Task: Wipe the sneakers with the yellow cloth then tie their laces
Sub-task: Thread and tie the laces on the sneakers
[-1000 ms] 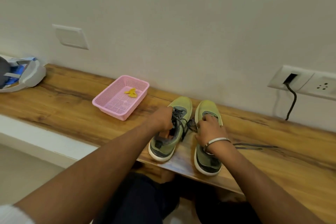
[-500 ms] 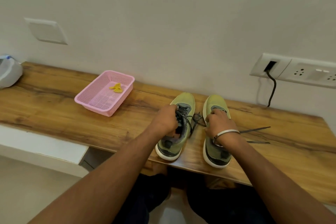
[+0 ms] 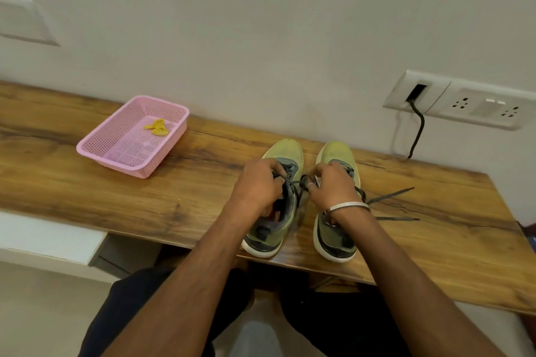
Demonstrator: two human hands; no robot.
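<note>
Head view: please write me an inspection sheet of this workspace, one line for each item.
Surface: wooden bench top along a pale wall.
Job's things: left sneaker and right sneaker side by side, toes to the wall; yellow cloth lies in the pink basket.
Clutter: nothing seen.
Grippers: left hand and right hand both pinch the dark laces between the sneakers; the right sneaker's lace ends lie loose on the bench.
Cables: black cable hangs from the wall socket panel.
Surroundings: blank wall plate at left; floor below.
</note>
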